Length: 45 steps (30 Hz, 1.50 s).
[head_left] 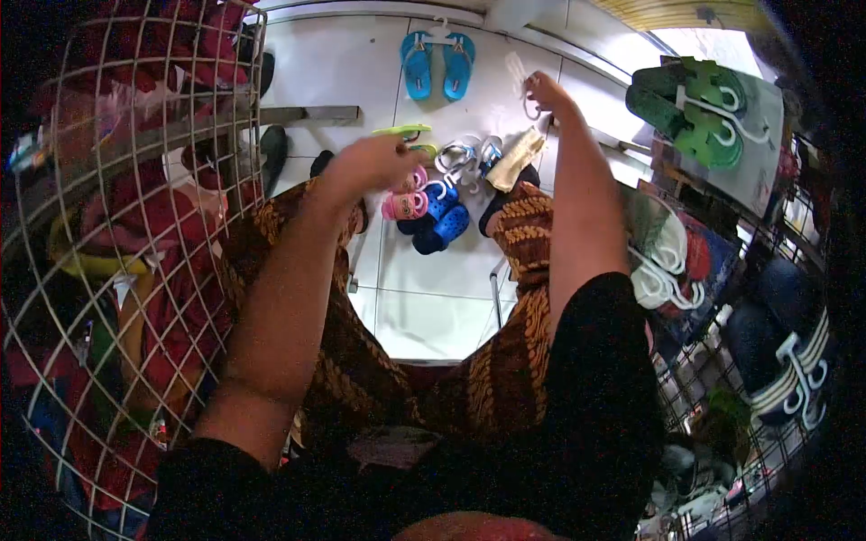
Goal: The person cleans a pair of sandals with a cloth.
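Note:
My left hand (390, 160) is closed at a pair of lime-green sandals (410, 130) and partly covers them, with its fingertips hard to see. My right hand (547, 94), farther forward and to the right, pinches a white plastic shoe hanger (518, 77). Below the hands, pink clogs (406, 206) and blue clogs (442, 227) lie together on the tiles. Silver-strapped sandals (457, 155) sit just beyond them. A cream-gold item (518, 160), perhaps a shoe or packet, is by my right knee.
Turquoise flip-flops (437, 65) on a hanger lie ahead on the white tiled floor (424, 316). A wire rack (135, 252) full of goods rises on the left. Green sandals (708, 113) and navy sandals (780, 343) hang on the right.

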Tool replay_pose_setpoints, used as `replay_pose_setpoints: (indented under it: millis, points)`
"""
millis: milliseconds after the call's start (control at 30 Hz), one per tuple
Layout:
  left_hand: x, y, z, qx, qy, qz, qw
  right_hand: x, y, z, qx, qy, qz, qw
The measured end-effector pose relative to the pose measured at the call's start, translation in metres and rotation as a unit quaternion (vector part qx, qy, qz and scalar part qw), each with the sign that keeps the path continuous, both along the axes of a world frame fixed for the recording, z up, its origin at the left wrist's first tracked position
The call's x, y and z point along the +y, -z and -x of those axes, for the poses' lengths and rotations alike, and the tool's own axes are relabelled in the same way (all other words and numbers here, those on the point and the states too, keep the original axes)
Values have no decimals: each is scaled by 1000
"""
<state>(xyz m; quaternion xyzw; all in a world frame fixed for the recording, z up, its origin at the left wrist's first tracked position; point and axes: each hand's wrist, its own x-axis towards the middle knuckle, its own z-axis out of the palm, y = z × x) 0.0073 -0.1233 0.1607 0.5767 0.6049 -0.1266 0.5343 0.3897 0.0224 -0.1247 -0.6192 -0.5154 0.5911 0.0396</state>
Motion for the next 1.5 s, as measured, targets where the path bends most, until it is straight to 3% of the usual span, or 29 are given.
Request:
replay_pose_setpoints:
  millis: [67, 100, 133, 200, 233, 333, 467, 533, 600, 667, 767, 833, 900, 933, 967, 1000, 1067, 1100, 1133, 1167, 1200, 1233, 1300, 1400, 1433, 1467, 1500]
  points:
    - [9, -18, 5, 27, -63, -29, 997, 9, -39, 7, 53, 107, 129, 984]
    - [10, -6, 10, 38, -71, -56, 995, 4, -86, 25, 39, 115, 136, 983]
    - [9, 16, 16, 48, -78, -83, 992, 4, -84, 11, 131, 151, 106, 974]
    - [16, 27, 19, 58, -69, -107, 990, 7, -127, 25, 75, 43, 13, 996]
    - [19, 23, 18, 62, -51, -103, 991, 7, -129, 24, 156, 102, -2, 983]
    - [17, 27, 22, 33, -33, -87, 995, -30, -257, 74, 6, -52, -3, 999]
    - [12, 21, 10, 54, -31, -93, 994, -85, -344, 102, -21, -175, -84, 981]
    - [8, 22, 11, 32, -60, -77, 995, -127, -387, 117, -43, -137, -112, 983]
    - [5, 22, 11, 18, -71, -74, 995, -169, -393, 121, -87, -122, -157, 976]
    - [0, 23, 10, 9, -62, -83, 995, -193, -364, 119, -160, -98, -146, 971]
    - [-13, 39, 5, 11, -27, -120, 992, -182, -342, 106, -173, -127, -20, 977]
    - [-20, 60, -7, 67, 24, -85, 994, -163, -366, 109, -215, -196, 96, 952]
    - [-34, 207, -5, -20, 170, -49, 984, -155, -333, 100, -101, -167, 118, 974]
    - [-56, 199, -14, 9, 352, -72, 933, -154, -321, 93, -40, -137, 122, 982]
    - [-69, 190, -28, 13, 377, -12, 926, -154, -324, 98, -119, -126, 112, 978]
    - [-84, 188, -39, 11, 318, 95, 943, -151, -324, 102, -169, -206, 70, 961]
    - [-110, 184, -59, 21, 166, 266, 949, -152, -328, 96, -128, -94, 111, 981]
    - [-127, 203, -64, 41, 242, 49, 968, -143, -313, 92, -161, -116, 87, 976]
    - [-153, 225, -63, -61, 35, 211, 975, -143, -313, 90, -140, -108, 94, 980]
    - [-180, 248, -61, -119, -188, 350, 910, -147, -316, 89, -119, -103, 102, 982]
    - [-204, 266, -77, -123, -361, 408, 830, -144, -316, 87, -101, -99, 109, 984]
    - [-224, 302, -86, -130, -446, 460, 757, -140, -295, 83, -120, -167, 65, 977]
    - [-242, 301, -102, -106, -528, 439, 719, -141, -274, 76, -121, -147, 30, 981]
    - [-274, 330, -96, -160, -622, 170, 747, -139, -266, 67, -204, -105, -63, 971]
    - [-260, 286, -99, -203, -671, 208, 682, -141, -268, 66, -231, -84, -90, 965]
    - [-252, 286, -93, -158, -654, 293, 680, -141, -271, 64, -256, -82, -137, 953]
    - [-241, 298, -87, -185, -615, 390, 660, -139, -272, 63, -232, -36, -92, 968]
